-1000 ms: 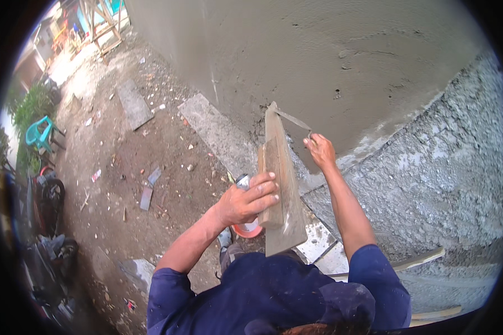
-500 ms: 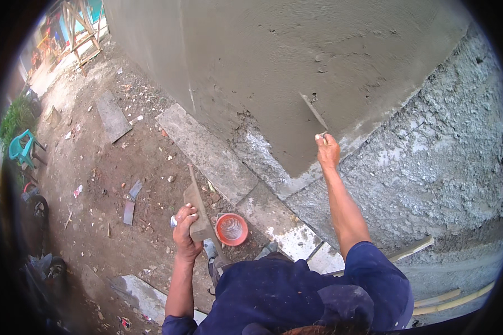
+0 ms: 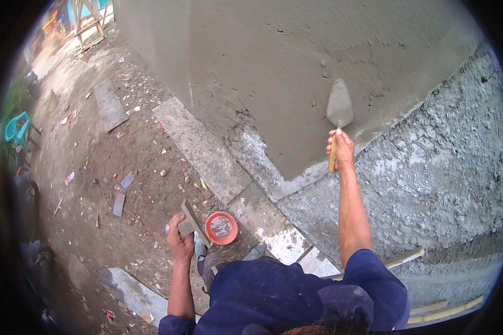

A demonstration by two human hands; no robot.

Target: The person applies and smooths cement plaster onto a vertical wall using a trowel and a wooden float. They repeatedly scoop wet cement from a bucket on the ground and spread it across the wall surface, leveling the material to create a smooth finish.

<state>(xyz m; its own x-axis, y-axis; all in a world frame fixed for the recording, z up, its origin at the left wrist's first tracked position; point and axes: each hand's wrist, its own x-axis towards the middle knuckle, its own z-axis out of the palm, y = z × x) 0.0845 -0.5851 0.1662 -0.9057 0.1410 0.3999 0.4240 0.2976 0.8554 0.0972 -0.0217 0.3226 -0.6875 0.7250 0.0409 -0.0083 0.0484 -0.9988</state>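
Note:
My right hand is closed round the wooden handle of a pointing trowel. The trowel's pale, leaf-shaped blade points up and away in front of the smoothed grey mortar on the wall; whether it touches the mortar I cannot tell. Lower left, my left hand grips a plastering float, its long flat board seen nearly edge-on. Just right of the float, an orange-red bucket stands by my feet with something greyish and wet inside.
Rough, unsmoothed render covers the wall on the right. Concrete slabs run along its foot. Rubble and flat offcuts lie on the dirt. A teal chair stands far left, a wooden trestle beyond; a wooden batten lies lower right.
My right hand has moved slightly right, and the trowel has turned from edge-on to show its broad face. My left hand has tipped the float, which now looks shorter.

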